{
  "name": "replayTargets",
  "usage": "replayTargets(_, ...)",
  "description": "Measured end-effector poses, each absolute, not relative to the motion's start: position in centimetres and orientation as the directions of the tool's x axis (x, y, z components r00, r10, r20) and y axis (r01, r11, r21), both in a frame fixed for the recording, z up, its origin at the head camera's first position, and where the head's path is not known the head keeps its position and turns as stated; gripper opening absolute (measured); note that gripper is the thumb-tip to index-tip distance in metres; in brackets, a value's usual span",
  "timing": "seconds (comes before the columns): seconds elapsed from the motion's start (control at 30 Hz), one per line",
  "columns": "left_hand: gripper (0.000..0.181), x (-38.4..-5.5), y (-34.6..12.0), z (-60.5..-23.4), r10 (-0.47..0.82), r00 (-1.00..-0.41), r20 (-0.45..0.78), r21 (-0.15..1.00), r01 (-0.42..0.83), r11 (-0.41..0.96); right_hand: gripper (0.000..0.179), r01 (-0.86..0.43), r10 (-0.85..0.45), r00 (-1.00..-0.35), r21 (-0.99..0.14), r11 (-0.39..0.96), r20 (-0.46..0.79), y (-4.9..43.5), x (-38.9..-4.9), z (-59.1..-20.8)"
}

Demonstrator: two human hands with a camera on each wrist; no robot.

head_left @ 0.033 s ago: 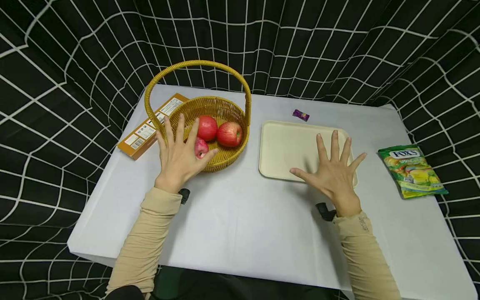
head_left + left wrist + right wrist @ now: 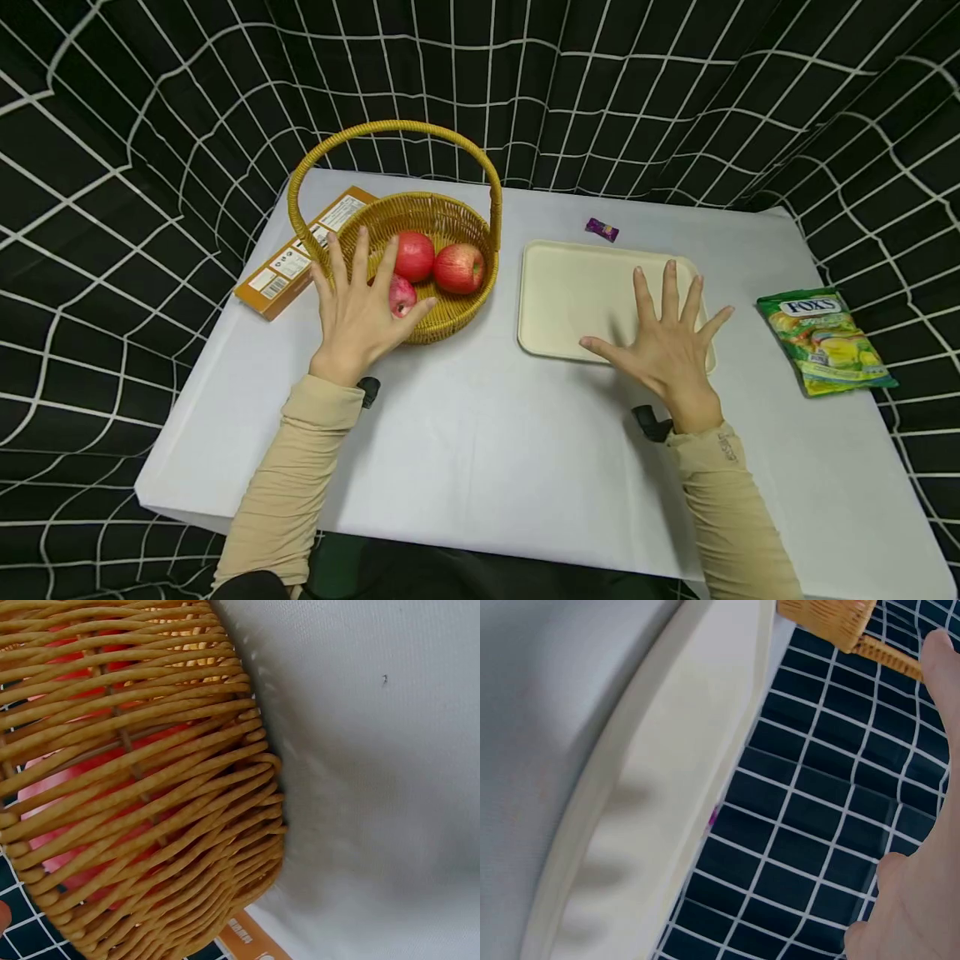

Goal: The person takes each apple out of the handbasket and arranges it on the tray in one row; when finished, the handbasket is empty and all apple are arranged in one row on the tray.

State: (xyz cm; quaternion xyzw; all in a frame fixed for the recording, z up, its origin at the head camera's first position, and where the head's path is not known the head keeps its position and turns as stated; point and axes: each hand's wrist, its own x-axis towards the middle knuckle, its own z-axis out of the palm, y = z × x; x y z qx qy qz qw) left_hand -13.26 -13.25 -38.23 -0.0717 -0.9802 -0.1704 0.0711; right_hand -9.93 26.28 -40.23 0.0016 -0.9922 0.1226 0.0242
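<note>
In the head view my left hand (image 2: 356, 321) hovers with spread fingers over the near left side of a wicker basket (image 2: 450, 323). Inside that basket lie three red apples, among them a round apple (image 2: 459, 268) at the right and a partly covered apple (image 2: 402, 295) beside my thumb. My right hand (image 2: 667, 350), its fingers also fanned out, is over the near right part of a cream tray (image 2: 577, 292). Neither hand holds anything. From the left wrist, red fruit shows through the basket's woven wall (image 2: 150, 802). The right wrist view has the tray's rim (image 2: 592, 780) below the hand.
Behind the basket's left side lies an orange-brown box (image 2: 273, 279). A small purple wrapped sweet (image 2: 602, 230) sits beyond the tray, and a green-yellow FOX'S bag (image 2: 825, 342) lies at the right. Dark curtains with a white grid (image 2: 600, 100) surround the white table (image 2: 480, 458).
</note>
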Motion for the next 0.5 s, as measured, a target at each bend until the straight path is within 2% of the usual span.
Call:
replayTargets(0.2,0.098,-13.13,-13.39,-38.63,0.119,-0.977,0.176,0.300,0.168,0.939,0.124,-0.004,0.005,-0.999,-0.243,0.970,0.038,26.28,-9.82,-40.26)
replayTargets(0.5,0.099,-12.81,-13.68,-38.33,0.145,-0.982,0.121,0.316,0.177,0.932,0.125,-0.015,-0.018,-1.000,-0.211,0.977,-0.010,26.58,-9.78,-40.40)
